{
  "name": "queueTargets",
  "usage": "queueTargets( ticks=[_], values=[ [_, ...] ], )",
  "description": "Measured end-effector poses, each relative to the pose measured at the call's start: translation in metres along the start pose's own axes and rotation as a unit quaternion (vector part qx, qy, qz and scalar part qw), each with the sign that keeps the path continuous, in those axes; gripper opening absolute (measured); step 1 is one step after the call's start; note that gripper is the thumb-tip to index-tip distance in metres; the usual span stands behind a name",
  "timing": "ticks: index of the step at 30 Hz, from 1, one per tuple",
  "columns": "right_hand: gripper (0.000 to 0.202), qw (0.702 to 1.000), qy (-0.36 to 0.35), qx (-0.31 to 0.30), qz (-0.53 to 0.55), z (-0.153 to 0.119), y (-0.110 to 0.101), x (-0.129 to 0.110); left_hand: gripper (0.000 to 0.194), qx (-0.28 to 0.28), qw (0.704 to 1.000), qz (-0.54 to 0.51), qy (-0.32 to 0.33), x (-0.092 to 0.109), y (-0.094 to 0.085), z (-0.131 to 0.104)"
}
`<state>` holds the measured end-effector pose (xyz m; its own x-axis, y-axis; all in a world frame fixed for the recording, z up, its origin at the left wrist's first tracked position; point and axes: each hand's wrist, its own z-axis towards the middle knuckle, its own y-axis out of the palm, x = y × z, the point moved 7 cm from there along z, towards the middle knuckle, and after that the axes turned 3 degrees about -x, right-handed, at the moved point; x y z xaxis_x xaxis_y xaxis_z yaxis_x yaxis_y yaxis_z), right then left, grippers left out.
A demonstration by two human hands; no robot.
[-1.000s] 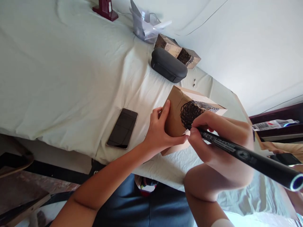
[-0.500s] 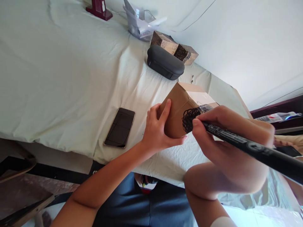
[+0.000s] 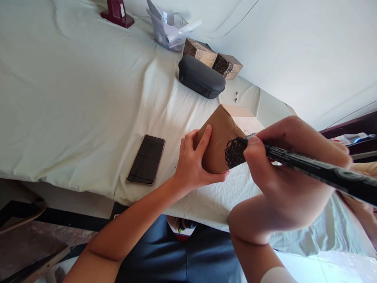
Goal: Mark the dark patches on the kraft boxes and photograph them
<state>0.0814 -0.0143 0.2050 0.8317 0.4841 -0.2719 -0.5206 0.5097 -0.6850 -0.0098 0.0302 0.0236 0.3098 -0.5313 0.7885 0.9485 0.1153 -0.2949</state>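
Note:
A brown cardboard box [image 3: 219, 137] sits tilted to the view on the pale cloth, with dark scribbled loops on its right side. My left hand [image 3: 196, 159] grips the box's near left corner, thumb along the lower edge and fingers on the side. In my right hand [image 3: 294, 173] is a black marker [image 3: 312, 165], pinched near its tip. The tip touches the box at the top of the scribble. My right hand hides the box's right end.
A phone [image 3: 146, 159] lies left of my left hand. Beyond the box are a black case [image 3: 202, 76], scribbled boxes [image 3: 203, 55], a clear plastic bin [image 3: 160, 31] and a maroon stand [image 3: 118, 15]. Part of another person shows at the right edge.
My right hand has shifted up and right, and the marker tip has moved from inside the scribble to its upper edge. My left hand keeps its hold on the box.

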Motion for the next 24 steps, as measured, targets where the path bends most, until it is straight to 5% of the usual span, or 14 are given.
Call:
queueTargets(
  ticks=[14,24],
  values=[
    [0.02,0.986,0.093,0.092,0.101,-0.008,-0.004,0.022,0.138,0.021,0.999,0.003,0.027,-0.013,-0.006,0.005],
    [0.023,0.983,0.086,0.057,0.154,0.0,0.01,0.05,0.141,0.014,0.998,0.01,0.054,-0.009,-0.005,0.004]
  ],
)
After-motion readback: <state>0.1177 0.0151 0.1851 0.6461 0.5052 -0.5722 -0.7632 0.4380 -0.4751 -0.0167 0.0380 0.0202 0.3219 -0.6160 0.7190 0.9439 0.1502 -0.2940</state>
